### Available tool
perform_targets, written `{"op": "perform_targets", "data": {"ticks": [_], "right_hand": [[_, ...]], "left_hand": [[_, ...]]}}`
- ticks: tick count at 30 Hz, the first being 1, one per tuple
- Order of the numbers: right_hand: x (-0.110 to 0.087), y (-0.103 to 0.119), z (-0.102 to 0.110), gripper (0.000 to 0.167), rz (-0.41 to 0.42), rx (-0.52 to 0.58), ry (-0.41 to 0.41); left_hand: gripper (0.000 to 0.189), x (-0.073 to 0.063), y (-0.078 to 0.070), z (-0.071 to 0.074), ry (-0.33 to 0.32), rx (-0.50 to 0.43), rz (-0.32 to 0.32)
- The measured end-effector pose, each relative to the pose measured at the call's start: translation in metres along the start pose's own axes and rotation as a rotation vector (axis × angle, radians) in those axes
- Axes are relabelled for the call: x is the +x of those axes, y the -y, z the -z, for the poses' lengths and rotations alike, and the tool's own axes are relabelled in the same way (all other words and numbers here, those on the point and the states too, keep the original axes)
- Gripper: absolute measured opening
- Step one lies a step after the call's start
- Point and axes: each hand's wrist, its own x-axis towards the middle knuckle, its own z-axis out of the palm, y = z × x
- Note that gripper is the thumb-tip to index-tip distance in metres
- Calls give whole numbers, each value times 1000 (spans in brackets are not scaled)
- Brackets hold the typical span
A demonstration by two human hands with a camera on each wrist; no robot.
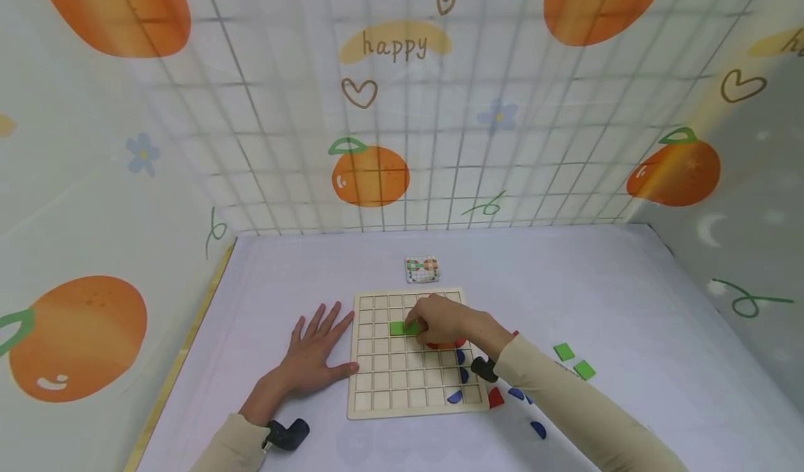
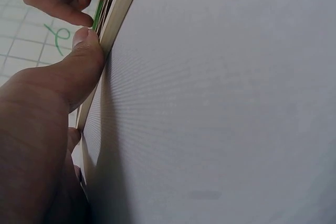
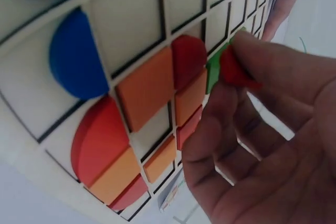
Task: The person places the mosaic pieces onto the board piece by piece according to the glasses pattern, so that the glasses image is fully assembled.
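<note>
My left hand (image 1: pixel 310 364) lies with its fingers spread on the white table, thumb and a fingertip at the left edge of a wooden grid board (image 1: pixel 381 381). In the left wrist view its thumb (image 2: pixel 79 72) touches the board's rim. Between thumb and forefinger, my right hand (image 3: pixel 278 103) pinches a red piece with a curved side (image 3: pixel 234 69) close over the grid. Beneath it are green square tiles (image 1: pixel 397 328), partly hidden by the fingers. Beside these sit orange tiles (image 3: pixel 147 90) and red rounded pieces (image 3: pixel 102 142) in the grid's cells.
Blue half-round pieces (image 1: pixel 461 357) line the board's right side. Loose on the table at the right are green squares (image 1: pixel 564 352), a red piece (image 1: pixel 495 397) and a blue half-round (image 1: pixel 538 429). A pattern card (image 1: pixel 422 269) lies behind the board. A patterned curtain (image 1: pixel 427 123) stands behind.
</note>
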Motion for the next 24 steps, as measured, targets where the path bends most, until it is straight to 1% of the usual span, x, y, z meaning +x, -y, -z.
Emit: {"op": "perform_targets", "data": {"ticks": [3,6,9,10,12,14,17,21,24], "right_hand": [[0,-2,1,27,34,25,-12],[2,-6,5,18,88,111,-88],[6,-11,11,12,120,282,-194],[8,-13,13,12,114,342,-221],[11,-15,16,16,99,456,-257],[14,-17,17,20,86,523,-281],[17,-19,16,19,80,542,-315],[19,-19,13,7,24,500,-405],[21,-18,11,10,-14,497,-448]], "left_hand": [[98,0,1,-1,0,-8,-2],[99,1,2,-2,0,-8,-5],[99,1,3,-2,-7,0,-9],[99,2,3,-1,-10,2,-11],[98,3,3,-1,-16,1,-13],[98,3,3,-1,-20,0,-13],[98,3,2,-2,-16,-3,-14],[98,2,2,-3,-14,-8,-15],[98,2,2,-2,-14,-5,-13]]}}
